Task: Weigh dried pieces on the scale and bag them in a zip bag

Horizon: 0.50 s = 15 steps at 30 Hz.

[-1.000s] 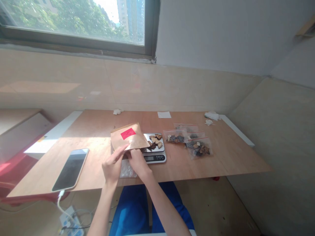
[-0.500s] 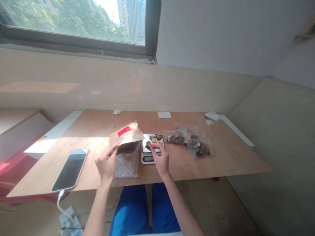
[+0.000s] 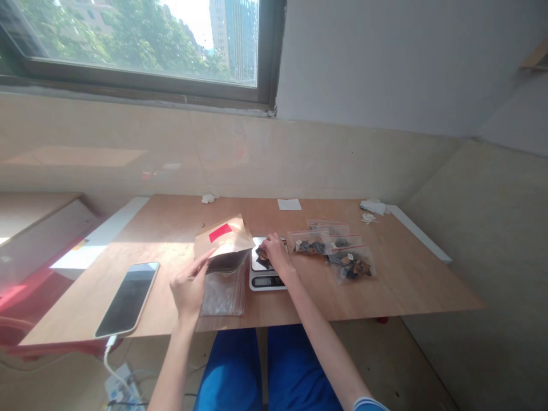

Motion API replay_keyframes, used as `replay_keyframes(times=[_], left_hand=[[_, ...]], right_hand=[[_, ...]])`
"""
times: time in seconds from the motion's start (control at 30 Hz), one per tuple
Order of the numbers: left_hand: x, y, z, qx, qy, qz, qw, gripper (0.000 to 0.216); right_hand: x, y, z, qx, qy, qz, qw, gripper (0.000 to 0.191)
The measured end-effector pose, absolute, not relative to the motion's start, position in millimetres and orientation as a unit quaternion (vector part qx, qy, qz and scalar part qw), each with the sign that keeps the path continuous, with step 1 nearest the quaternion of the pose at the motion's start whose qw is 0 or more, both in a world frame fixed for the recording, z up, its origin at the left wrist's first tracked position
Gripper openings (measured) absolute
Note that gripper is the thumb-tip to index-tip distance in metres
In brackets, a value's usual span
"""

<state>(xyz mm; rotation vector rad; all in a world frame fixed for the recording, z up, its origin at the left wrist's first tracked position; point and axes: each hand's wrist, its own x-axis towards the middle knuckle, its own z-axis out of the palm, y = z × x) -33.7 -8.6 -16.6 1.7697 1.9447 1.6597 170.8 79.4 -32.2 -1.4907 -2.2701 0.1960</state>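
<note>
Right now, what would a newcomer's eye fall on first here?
Probably the paper bag with its red label, held in the left hand, left of the scale. Next, the right hand over the brown pieces on the scale, with clear bags lying farther right. The dark phone at the left of the table would likely draw a glance too.

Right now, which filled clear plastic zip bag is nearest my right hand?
The leftmost red-edged clear plastic bag of dark pieces, beside the silver-topped white scale; the other filled bags lie behind it or farther right.
</note>
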Motion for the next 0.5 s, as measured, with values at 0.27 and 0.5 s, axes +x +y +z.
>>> replay_keyframes(times=[0.27, 0.5], left_hand=[[-32, -9, -17, 0.567, 0.630, 0.530, 0.025, 0.027], [-31, -9, -18, 0.566, 0.641, 0.518, 0.029, 0.030]], right_hand=[[186, 84, -32, -0.485, -0.847, 0.071, 0.205, 0.024], [173, 35, 7, -0.474, -0.806, 0.098, 0.341, 0.035]])
